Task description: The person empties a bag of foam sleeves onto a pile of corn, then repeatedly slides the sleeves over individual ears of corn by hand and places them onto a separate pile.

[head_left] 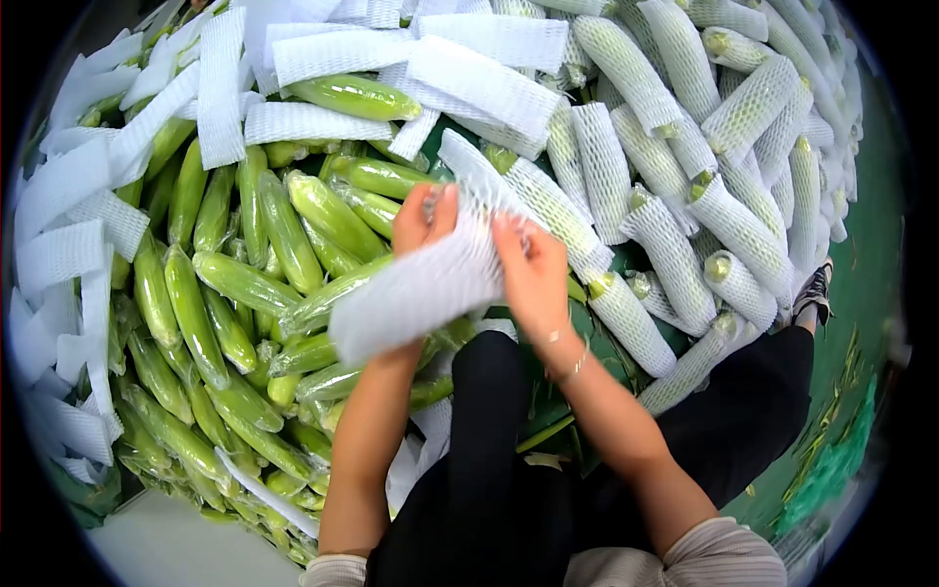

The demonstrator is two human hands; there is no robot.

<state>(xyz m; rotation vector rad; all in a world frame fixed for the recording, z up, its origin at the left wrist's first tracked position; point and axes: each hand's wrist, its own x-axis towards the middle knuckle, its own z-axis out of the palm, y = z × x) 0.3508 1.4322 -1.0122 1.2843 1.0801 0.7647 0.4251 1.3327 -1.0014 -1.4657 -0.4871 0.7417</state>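
A white foam net sleeve [421, 293] hangs between my two hands, partly smeared by motion. My left hand [426, 219] pinches its upper edge with curled fingers. On the opposite side of the same edge, my right hand [533, 269] grips it between thumb and fingers. Whether anything is inside the sleeve cannot be made out. Below and to the left lies a heap of long green vegetables [249, 284], wrapped in clear film. Just right of my hands, a netted vegetable [558, 210] lies with its green showing through the mesh.
Flat foam sleeves [337, 54] lie scattered over the back and left of the heap. Many sleeved vegetables [743, 230] are piled at the right. My dark-trousered leg [734, 391] stretches beside them. Green netting [831, 460] and plant scraps lie on the green floor.
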